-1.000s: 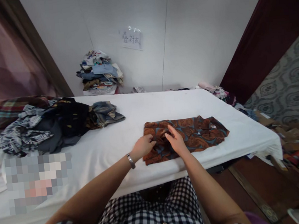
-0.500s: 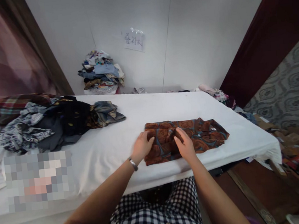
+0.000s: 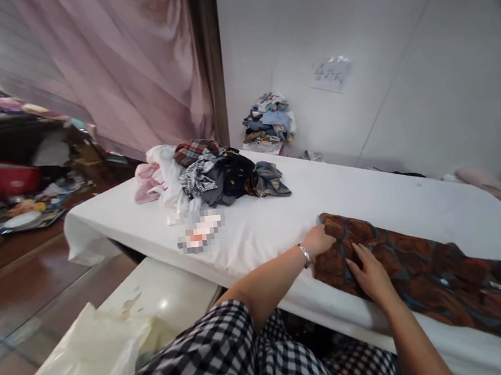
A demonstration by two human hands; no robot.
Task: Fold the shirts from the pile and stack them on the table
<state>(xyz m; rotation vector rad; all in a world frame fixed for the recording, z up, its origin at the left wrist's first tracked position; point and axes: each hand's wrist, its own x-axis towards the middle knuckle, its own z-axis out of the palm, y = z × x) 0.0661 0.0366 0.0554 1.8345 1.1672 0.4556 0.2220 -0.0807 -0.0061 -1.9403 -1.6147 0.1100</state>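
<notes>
A brown patterned shirt lies folded in a long strip on the white table, near its front edge. My left hand grips the shirt's left end, a bracelet on the wrist. My right hand rests flat on the fabric just right of it, fingers spread.
A heap of mixed clothes sits on the table's far left part. A stack of folded clothes stands by the wall under a paper sign. A pink curtain hangs at the left. Cluttered shelves and a red tub lie far left.
The view has swung sharply to the left, so the shirt now sits at the right. My left hand shifted to the shirt's left end and my right hand lies flat on it.
</notes>
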